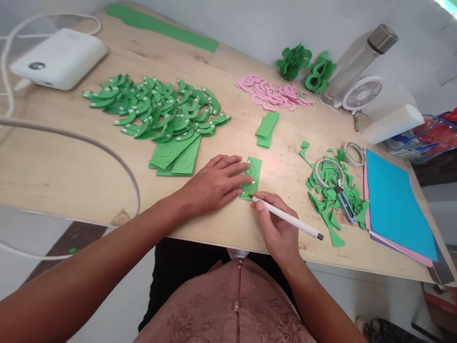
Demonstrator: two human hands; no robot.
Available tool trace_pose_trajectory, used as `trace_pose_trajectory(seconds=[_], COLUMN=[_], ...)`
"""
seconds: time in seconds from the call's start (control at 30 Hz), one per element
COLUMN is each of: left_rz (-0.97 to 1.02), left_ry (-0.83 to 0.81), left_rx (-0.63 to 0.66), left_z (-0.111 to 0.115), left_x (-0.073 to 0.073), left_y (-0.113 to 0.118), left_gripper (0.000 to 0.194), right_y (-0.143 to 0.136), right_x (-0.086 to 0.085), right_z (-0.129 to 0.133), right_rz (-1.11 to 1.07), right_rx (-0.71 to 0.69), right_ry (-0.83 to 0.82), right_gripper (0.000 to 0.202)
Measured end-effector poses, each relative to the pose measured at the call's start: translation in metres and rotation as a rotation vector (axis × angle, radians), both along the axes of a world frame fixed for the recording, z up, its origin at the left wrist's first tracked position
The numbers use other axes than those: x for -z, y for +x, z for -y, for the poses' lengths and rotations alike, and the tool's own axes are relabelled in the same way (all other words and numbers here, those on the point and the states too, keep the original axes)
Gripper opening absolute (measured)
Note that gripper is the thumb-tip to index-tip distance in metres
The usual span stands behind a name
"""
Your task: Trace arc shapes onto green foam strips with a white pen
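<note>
So, closest to the camera is a dusty pink button-up shirt (217, 314), right up against a light wooden table (89, 190). Right hand (278, 226) has its thumb and fingers clamped on a slim white pen with a dark end (293, 220), tip down at the lower edge of a small green paper rectangle with curved lines drawn on it (254, 167). That rectangle's lying on the wood near the table's front edge, and the left hand (214, 186) is pressed flat over its left side, fingers slightly apart.

Off to the right: a bright blue paper sheet (396, 205) on a stack, plus a messy pile of green scraps (332, 231) with a blue-handled cutting tool (345, 205) on top. Over left, some stacked green rectangles (171, 159), then a big heap of curved green cutouts (153, 107). Further back are pink paper cutouts (271, 93), a little white fan (363, 93) and two dark green paper ornaments (293, 62).
</note>
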State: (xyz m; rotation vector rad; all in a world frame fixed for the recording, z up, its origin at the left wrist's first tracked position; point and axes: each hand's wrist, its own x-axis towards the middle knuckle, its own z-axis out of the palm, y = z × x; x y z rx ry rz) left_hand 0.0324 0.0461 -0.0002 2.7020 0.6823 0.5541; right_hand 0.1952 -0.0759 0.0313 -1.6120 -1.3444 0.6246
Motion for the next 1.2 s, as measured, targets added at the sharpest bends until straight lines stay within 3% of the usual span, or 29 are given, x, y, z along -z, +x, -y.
trace_pose_trajectory(seconds=[0.37,1.2], left_rz=[0.008,0.030], left_ry=[0.007,0.028], left_rx=[-0.005,0.014], left_z=[0.0000,-0.0003], left_x=[-0.0005,-0.0006], left_y=[-0.0002,-0.0011], left_gripper=[0.029,0.030], right_y=[-0.0091,-0.0111], right_x=[0.0055,0.0052], right_z=[-0.0035,-0.0046], right_rz=[0.086,0.293], right_rx=[0.016,-0.045], right_ry=[-0.058,0.050], right_gripper=[0.009,0.012])
